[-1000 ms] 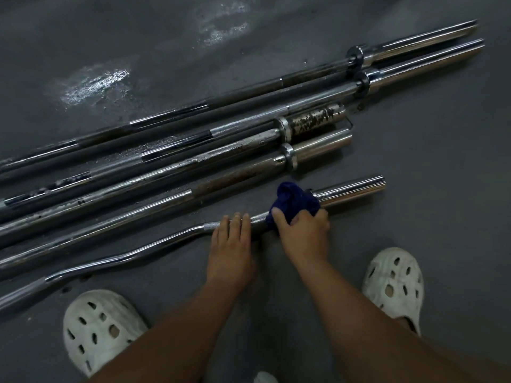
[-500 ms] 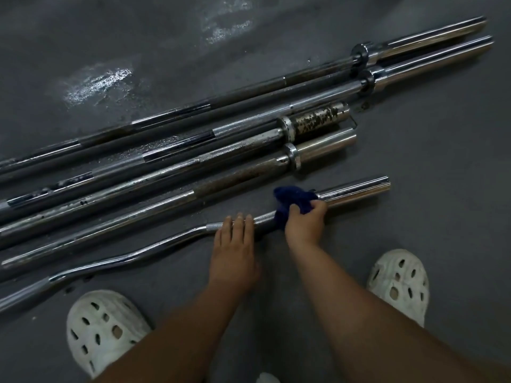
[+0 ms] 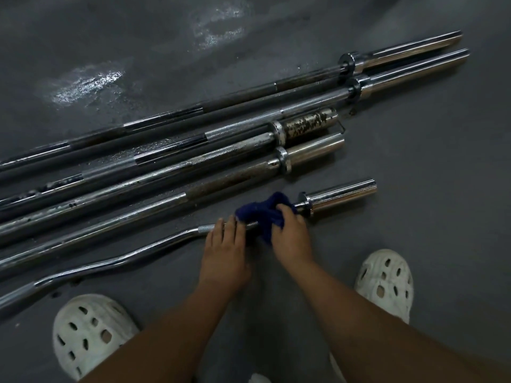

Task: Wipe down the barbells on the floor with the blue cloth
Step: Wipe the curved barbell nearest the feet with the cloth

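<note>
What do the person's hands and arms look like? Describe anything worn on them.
The left hand and right hand are bare: no gloves, rings, watch or wristbands show. The left forearm and right forearm are uncovered, with no sleeve in view.

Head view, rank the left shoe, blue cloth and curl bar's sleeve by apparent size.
1. The left shoe: largest, but nearest the camera.
2. The blue cloth and curl bar's sleeve: about alike; the right hand covers part of the cloth, so unranked.
</note>
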{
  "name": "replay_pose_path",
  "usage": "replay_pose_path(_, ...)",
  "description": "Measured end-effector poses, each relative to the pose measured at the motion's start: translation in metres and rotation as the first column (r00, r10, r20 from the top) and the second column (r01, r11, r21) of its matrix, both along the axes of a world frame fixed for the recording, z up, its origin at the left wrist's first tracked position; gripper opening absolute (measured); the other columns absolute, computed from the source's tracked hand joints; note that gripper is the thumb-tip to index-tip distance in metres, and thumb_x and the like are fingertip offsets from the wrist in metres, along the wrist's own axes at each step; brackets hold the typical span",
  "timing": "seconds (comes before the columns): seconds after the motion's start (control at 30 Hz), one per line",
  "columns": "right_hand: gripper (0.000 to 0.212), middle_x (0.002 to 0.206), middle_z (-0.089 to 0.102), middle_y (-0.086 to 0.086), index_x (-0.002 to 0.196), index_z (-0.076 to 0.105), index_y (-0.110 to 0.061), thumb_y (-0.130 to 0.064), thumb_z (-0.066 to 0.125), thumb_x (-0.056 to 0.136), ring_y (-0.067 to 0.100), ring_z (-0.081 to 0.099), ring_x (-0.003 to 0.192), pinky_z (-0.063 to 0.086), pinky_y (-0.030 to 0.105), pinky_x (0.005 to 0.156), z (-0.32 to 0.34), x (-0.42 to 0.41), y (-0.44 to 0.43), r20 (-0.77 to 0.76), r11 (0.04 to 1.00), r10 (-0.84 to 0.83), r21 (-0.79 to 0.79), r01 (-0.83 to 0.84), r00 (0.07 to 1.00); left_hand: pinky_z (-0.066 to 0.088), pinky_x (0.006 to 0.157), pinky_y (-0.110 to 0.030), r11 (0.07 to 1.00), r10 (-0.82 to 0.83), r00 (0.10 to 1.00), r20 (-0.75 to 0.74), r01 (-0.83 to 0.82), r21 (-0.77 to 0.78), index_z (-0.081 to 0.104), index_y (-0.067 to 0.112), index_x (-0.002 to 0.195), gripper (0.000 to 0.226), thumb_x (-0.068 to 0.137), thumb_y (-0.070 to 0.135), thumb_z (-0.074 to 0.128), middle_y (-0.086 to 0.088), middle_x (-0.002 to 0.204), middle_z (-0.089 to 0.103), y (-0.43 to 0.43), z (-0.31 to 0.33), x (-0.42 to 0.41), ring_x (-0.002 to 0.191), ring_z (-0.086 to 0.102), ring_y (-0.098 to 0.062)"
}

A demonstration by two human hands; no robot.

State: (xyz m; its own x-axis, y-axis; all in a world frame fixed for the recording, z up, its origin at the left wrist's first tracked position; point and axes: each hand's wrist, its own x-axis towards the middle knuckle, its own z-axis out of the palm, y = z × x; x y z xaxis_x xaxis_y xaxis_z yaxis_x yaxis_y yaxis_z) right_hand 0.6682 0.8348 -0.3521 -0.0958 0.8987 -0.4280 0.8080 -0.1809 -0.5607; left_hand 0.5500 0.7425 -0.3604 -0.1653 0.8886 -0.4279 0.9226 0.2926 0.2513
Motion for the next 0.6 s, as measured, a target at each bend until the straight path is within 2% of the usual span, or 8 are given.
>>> replay_pose_path(0.07,0.042,0.128,0.055,0.012,0.129,0.053,-0.019,-0.009,0.058,0.089,0.028,0.059,0.109,0.047,0.033,0.093,0.002,-0.007,0.003,-0.200,0.919,-0.393,-0.102,0.380,0.897,0.001,0.123,-0.044,1.000,-0.006,1.000,-0.003,0.006,-0.017,-0.005,0.014,0.158,0.096,0.089,0.043,0.056,-0.010,0.166,-0.001,0.002,0.002,-0.001,0.152,-0.004,-0.031)
replay_pose_path(0.13,0.044,0.116,0.063,0.012,0.124,0.052,-0.017,-0.006,0.063,0.083,0.027,0.065,0.098,0.055,0.038,0.081,0.004,-0.020,0.009,-0.376,0.560,-0.827,-0.484,0.672,0.418,0.001,0.123,-0.043,1.000,-0.001,1.000,0.005,0.002,-0.024,-0.008,0.016,0.157,0.097,0.090,0.042,0.056,-0.008,0.166,-0.002,0.003,0.004,-0.001,0.152,-0.005,-0.030)
replay_pose_path(0.17,0.050,0.114,0.065,0.012,0.126,0.052,-0.016,-0.009,0.066,0.079,0.028,0.066,0.096,0.056,0.040,0.078,0.003,-0.024,0.015,-0.365,0.388,-0.914,-0.657,0.646,0.178,0.001,0.123,-0.043,1.000,-0.001,1.000,0.006,0.001,-0.025,-0.008,0.016,0.157,0.097,0.090,0.042,0.056,-0.008,0.166,-0.003,0.002,0.005,-0.001,0.152,-0.005,-0.030)
replay_pose_path(0.23,0.061,0.120,0.065,0.013,0.131,0.052,-0.018,-0.018,0.070,0.073,0.033,0.065,0.102,0.052,0.049,0.089,-0.004,-0.025,0.032,-0.283,0.210,-0.958,-0.798,0.565,-0.043,0.002,0.123,-0.043,1.000,-0.001,1.000,0.010,0.001,-0.024,-0.008,0.017,0.157,0.099,0.089,0.041,0.058,-0.007,0.166,-0.003,0.001,0.006,-0.002,0.152,-0.005,-0.030)
replay_pose_path(0.3,0.059,0.128,0.061,0.013,0.135,0.052,-0.019,-0.023,0.070,0.079,0.034,0.060,0.112,0.043,0.053,0.103,-0.017,-0.019,0.046,-0.230,0.151,-0.970,-0.818,0.554,-0.075,0.002,0.123,-0.043,1.000,-0.003,1.000,0.018,0.003,-0.029,-0.008,0.018,0.157,0.099,0.089,0.041,0.059,-0.007,0.166,-0.002,0.001,0.006,-0.003,0.152,-0.005,-0.029)
replay_pose_path(0.37,0.056,0.130,0.059,0.010,0.136,0.050,-0.022,-0.028,0.071,0.084,0.033,0.060,0.112,0.044,0.055,0.101,-0.016,-0.024,0.046,-0.222,0.182,-0.975,-0.795,0.578,0.000,0.003,0.123,-0.043,1.000,-0.010,1.000,0.015,0.011,-0.029,-0.008,0.018,0.157,0.098,0.089,0.041,0.059,-0.007,0.166,-0.002,0.002,0.006,-0.004,0.152,-0.004,-0.030)
replay_pose_path(0.5,0.017,0.096,0.065,0.004,0.112,0.057,-0.021,-0.027,0.060,0.097,0.020,0.065,0.077,0.052,0.030,0.059,-0.002,-0.020,0.017,-0.268,0.373,-0.927,-0.595,0.712,0.261,0.003,0.123,-0.044,1.000,-0.002,1.000,-0.014,0.001,-0.016,-0.007,0.018,0.157,0.098,0.088,0.041,0.057,-0.006,0.165,0.000,0.000,0.004,-0.002,0.152,-0.003,-0.030)
replay_pose_path(0.6,0.019,0.093,0.065,0.006,0.115,0.060,-0.015,-0.024,0.057,0.098,0.018,0.061,0.070,0.046,0.024,0.049,0.001,-0.007,0.022,-0.297,0.464,-0.885,-0.507,0.726,0.358,0.002,0.123,-0.044,1.000,0.011,1.000,-0.006,-0.011,-0.015,-0.008,0.017,0.157,0.097,0.087,0.040,0.056,-0.007,0.165,-0.001,0.001,0.003,0.001,0.152,-0.004,-0.030)
